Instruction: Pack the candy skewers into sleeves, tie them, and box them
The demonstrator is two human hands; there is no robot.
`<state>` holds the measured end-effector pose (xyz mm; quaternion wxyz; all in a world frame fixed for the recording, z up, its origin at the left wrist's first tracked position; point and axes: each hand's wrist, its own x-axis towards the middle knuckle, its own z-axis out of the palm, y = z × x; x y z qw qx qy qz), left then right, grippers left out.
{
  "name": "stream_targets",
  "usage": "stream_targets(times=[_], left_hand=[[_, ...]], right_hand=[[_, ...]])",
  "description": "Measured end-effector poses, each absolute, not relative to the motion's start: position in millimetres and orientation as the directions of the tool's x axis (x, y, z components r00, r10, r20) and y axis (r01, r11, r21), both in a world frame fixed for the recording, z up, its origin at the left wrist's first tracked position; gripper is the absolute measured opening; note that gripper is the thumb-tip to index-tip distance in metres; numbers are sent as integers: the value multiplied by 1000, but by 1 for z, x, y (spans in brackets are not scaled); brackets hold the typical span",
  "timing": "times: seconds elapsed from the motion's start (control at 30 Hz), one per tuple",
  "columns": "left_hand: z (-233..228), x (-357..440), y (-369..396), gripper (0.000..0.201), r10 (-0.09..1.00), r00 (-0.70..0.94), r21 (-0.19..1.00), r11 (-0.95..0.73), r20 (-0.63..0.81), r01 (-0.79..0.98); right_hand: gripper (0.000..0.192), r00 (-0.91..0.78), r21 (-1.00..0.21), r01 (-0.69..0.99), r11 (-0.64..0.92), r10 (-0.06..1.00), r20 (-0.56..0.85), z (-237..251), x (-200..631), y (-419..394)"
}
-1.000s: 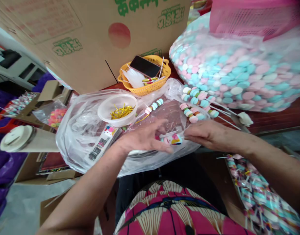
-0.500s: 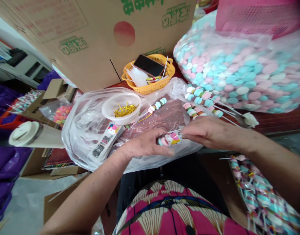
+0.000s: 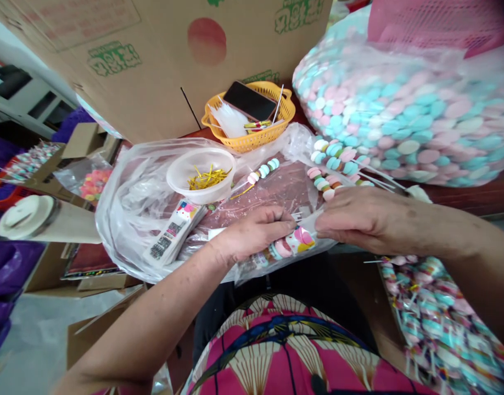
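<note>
A candy skewer (image 3: 282,248) of pink and pale blue discs lies inside a clear bag with a colourful printed end (image 3: 302,239). My left hand (image 3: 258,233) is closed on the bagged skewer, thumb and fingers along its upper side. At the bag's right end, my right hand (image 3: 354,219) pinches the clear film; its fingertips are partly hidden. Beyond my hands, a single candy skewer (image 3: 263,171) lies on the plastic sheet (image 3: 124,219). Several unwrapped candy skewers (image 3: 334,159) rest above my right hand. To the left sits a stack of printed bags (image 3: 173,233).
A white bowl (image 3: 178,186) holds gold twist ties (image 3: 208,178). Behind it stands a yellow basket (image 3: 244,144) with a phone (image 3: 251,101). A big bag of candy discs (image 3: 400,120) fills the right. A cup (image 3: 50,219) stands left; wrapped skewers (image 3: 445,323) lie lower right.
The bagged skewer has turned and shows more of itself below my left hand. My left hand has shifted its grip to its upper side. My right hand has moved slightly right.
</note>
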<state>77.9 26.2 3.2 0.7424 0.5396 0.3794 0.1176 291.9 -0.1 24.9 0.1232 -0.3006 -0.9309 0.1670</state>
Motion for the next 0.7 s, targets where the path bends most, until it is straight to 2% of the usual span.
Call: stream_targets(times=[0.1,0.17,0.2,0.27,0.33,0.47,0.6,0.7], left_hand=[[4,85,26,13,698,672,945,18,-247,327],[1,84,28,13,743,660,930,-160,-107,331],[-1,82,29,13,762,644,927,-196,-61,319],[-5,76,30,17,802,596,940,-184,-27,289],[-6,72,29,18,823,567,948,-164,-20,272],[-4,76,24,17,830,556,927,-237,38,290],[-5,77,24,18,890,453,908,-223,41,355],[-8,73,24,19,895,441,886,-255,65,388]], right_hand=[[23,-820,-255,552,794,573,11,27,280,-1],[22,-775,-236,605,760,631,44,28,277,-1],[21,-735,-262,631,730,670,98,29,279,-1],[21,-647,-350,645,680,729,223,28,284,-2],[22,-601,-427,618,660,747,284,24,288,-3],[27,-639,-496,536,683,712,291,13,279,-8],[11,-423,-654,580,486,866,268,16,278,-14],[14,-307,-705,575,416,908,286,21,278,-16]])
